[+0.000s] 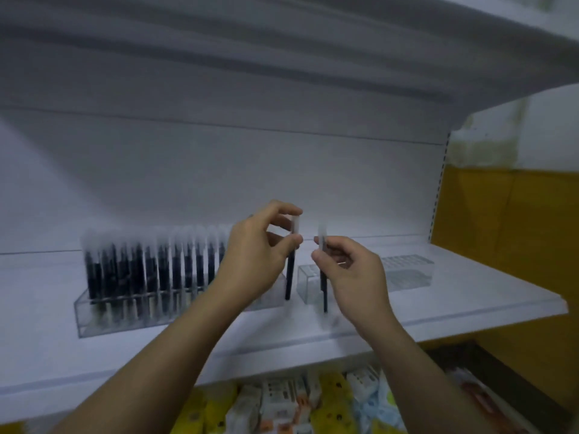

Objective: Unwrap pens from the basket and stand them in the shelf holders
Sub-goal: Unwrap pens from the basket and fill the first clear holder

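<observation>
While the left hand (pixel 252 264) pinches a black pen (pixel 289 278), the right hand (pixel 352 277) grips a second pen (pixel 324 291).

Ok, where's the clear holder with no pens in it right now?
The empty holder sits on the white shelf, right of centre in the head view, partly behind the right hand, just right of the pen-filled holder.

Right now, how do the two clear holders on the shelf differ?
The left holder is packed with upright dark pens; the right holder shows none. The left hand hides the left holder's right end; the right hand hides the right holder's middle. Both are clear, on the white shelf.
</observation>
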A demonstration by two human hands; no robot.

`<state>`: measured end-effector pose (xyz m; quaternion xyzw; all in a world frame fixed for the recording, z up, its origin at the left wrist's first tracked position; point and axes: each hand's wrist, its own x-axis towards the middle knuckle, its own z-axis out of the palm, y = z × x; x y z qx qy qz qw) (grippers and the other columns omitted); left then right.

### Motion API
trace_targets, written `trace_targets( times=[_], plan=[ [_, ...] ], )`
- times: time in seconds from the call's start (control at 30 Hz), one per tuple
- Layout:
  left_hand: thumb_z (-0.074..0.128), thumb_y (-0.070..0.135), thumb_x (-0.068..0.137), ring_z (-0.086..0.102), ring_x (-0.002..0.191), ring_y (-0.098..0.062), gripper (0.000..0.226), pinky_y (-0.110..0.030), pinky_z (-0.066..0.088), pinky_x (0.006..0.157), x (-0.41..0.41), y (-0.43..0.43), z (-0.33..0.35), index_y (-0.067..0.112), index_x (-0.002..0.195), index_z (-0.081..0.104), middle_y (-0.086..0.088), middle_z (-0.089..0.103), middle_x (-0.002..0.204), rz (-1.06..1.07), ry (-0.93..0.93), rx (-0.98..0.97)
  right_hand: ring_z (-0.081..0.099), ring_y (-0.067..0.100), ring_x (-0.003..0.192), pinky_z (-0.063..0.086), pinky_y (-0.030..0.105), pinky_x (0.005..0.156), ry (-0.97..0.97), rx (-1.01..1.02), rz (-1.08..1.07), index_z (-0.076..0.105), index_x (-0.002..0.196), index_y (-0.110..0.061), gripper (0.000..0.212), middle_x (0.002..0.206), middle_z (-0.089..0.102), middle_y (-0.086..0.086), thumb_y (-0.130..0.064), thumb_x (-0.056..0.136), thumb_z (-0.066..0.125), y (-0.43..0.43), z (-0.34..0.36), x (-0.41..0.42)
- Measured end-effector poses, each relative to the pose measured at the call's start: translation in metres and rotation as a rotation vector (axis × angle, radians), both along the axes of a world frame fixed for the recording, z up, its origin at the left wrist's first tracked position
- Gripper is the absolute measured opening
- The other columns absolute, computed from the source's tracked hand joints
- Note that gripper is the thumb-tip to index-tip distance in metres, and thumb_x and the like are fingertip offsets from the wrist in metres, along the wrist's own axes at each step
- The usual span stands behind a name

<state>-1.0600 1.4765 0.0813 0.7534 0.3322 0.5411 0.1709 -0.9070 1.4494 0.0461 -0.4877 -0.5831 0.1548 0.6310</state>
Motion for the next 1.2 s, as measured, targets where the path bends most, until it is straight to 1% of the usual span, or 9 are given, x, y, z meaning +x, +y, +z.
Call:
trace_targets(
  times=[0.17, 0.3, 0.4, 0.47, 0.73, 0.83, 0.9, 1.03, 1.2],
  plan=[
    [0.072, 0.020, 0.083, 0.063, 0.084, -0.001, 0.027, -0.015, 0.053, 0.077, -0.004, 0.028, 0.014, 0.032, 0.105, 0.061, 0.013, 0.064, 0.092, 0.140, 0.056, 0.077, 0.063, 0.005, 0.072, 0.050, 0.011, 0.066, -0.080, 0.055, 0.015, 0.046, 0.130, -0.041, 0.059, 0.090, 0.060, -0.009, -0.014, 0.084, 0.072, 0.035, 0.014, -0.001],
    [0.073, 0.022, 0.082, 0.064, 0.085, 0.002, 0.026, -0.013, 0.051, 0.079, -0.007, 0.045, 0.019, 0.030, 0.104, 0.063, 0.013, 0.067, 0.091, 0.222, 0.092, 0.119, 0.064, 0.005, 0.069, 0.052, 0.014, 0.063, -0.164, 0.087, 0.067, 0.055, 0.116, -0.043, 0.044, 0.097, 0.059, -0.009, -0.018, 0.084, 0.072, 0.063, 0.019, -0.005],
    [0.073, 0.024, 0.082, 0.063, 0.083, 0.004, 0.025, -0.005, 0.047, 0.074, -0.008, 0.054, 0.019, 0.029, 0.104, 0.064, 0.013, 0.067, 0.089, 0.258, 0.132, 0.119, 0.065, 0.009, 0.068, 0.059, 0.031, 0.068, -0.149, 0.136, 0.068, 0.057, 0.116, -0.036, 0.034, 0.096, 0.059, -0.014, -0.021, 0.087, 0.069, 0.080, 0.021, -0.010],
    [0.074, 0.024, 0.082, 0.063, 0.081, 0.005, 0.025, -0.001, 0.046, 0.072, -0.008, 0.057, 0.018, 0.029, 0.104, 0.064, 0.014, 0.067, 0.088, 0.276, 0.169, 0.118, 0.066, 0.011, 0.069, 0.059, 0.035, 0.067, -0.086, 0.171, 0.066, 0.057, 0.115, -0.036, 0.036, 0.094, 0.059, -0.015, -0.021, 0.086, 0.071, 0.089, 0.024, -0.012],
    [0.071, 0.027, 0.084, 0.061, 0.079, 0.007, 0.022, -0.005, 0.046, 0.068, -0.009, 0.067, 0.010, 0.031, 0.104, 0.061, 0.019, 0.062, 0.082, 0.334, 0.253, -0.011, 0.064, 0.006, 0.064, 0.054, 0.021, 0.061, -0.078, 0.164, 0.079, 0.049, 0.104, -0.038, 0.036, 0.093, 0.058, -0.017, -0.022, 0.082, 0.074, 0.108, 0.023, -0.020],
    [0.065, 0.033, 0.088, 0.062, 0.082, -0.001, 0.009, -0.021, 0.053, 0.074, -0.008, 0.069, 0.010, 0.028, 0.096, 0.063, 0.016, 0.066, 0.088, 0.402, 0.340, 0.021, 0.062, 0.001, 0.064, 0.048, 0.011, 0.057, -0.110, 0.157, 0.083, 0.049, 0.105, -0.037, 0.036, 0.093, 0.056, -0.019, -0.022, 0.084, 0.073, 0.112, 0.023, -0.020],
    [0.062, 0.038, 0.089, 0.062, 0.090, -0.007, 0.013, -0.030, 0.050, 0.084, -0.008, 0.071, 0.012, 0.027, 0.096, 0.063, 0.014, 0.067, 0.099, 0.463, 0.400, 0.049, 0.061, 0.000, 0.063, 0.045, 0.007, 0.057, -0.156, 0.147, 0.089, 0.050, 0.107, -0.036, 0.035, 0.093, 0.056, -0.020, -0.022, 0.084, 0.073, 0.114, 0.025, -0.020],
    [0.062, 0.042, 0.088, 0.056, 0.107, -0.011, 0.019, -0.036, 0.038, 0.102, -0.011, 0.074, 0.016, 0.029, 0.101, 0.066, 0.011, 0.065, 0.111, 0.539, 0.493, 0.075, 0.060, 0.001, 0.062, 0.045, 0.010, 0.060, -0.241, 0.079, 0.117, 0.050, 0.113, -0.031, 0.036, 0.092, 0.053, -0.019, -0.019, 0.085, 0.072, 0.117, 0.034, -0.018],
    [0.058, 0.043, 0.090, 0.052, 0.113, -0.009, 0.020, -0.033, 0.028, 0.104, -0.016, 0.072, 0.008, 0.033, 0.105, 0.066, 0.014, 0.065, 0.113, 0.563, 0.570, 0.098, 0.062, 0.003, 0.070, 0.050, 0.018, 0.066, -0.405, 0.017, 0.135, 0.053, 0.113, -0.028, 0.033, 0.095, 0.056, -0.016, -0.019, 0.086, 0.071, 0.109, 0.035, -0.017]
  ],
)
